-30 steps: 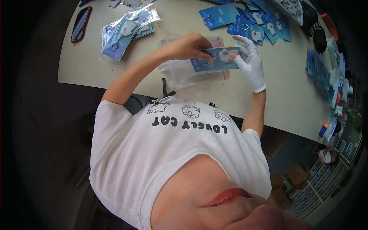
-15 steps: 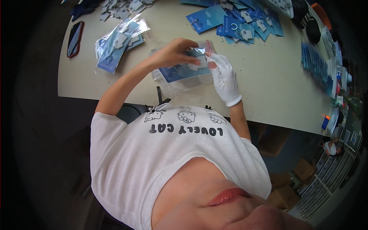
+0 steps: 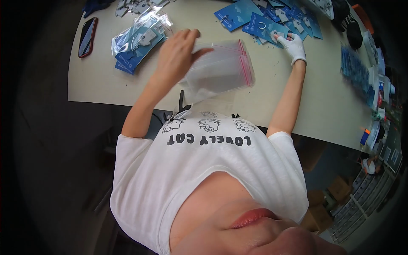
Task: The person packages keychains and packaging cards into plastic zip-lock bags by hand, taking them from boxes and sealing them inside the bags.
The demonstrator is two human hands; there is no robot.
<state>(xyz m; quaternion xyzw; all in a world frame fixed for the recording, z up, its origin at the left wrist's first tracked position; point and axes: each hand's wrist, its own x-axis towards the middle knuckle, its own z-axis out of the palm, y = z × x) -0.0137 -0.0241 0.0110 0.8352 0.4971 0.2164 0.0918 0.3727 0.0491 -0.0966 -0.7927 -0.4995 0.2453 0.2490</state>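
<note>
The left hand [image 3: 175,57] has its grip spread beside clear bags [image 3: 216,70] on the counter [image 3: 331,97]; the gloved right hand [image 3: 294,49] touches a blue card [image 3: 260,28] atop the pile [image 3: 313,26] (whether gripped, I cannot tell).

One line of bold black lettering [image 3: 223,140], upside down in this view, crosses the white short-sleeved cotton T-shirt [image 3: 212,161]; small pale print on the blue rectangular cards [image 3: 267,28] is too tiny to read.
</note>
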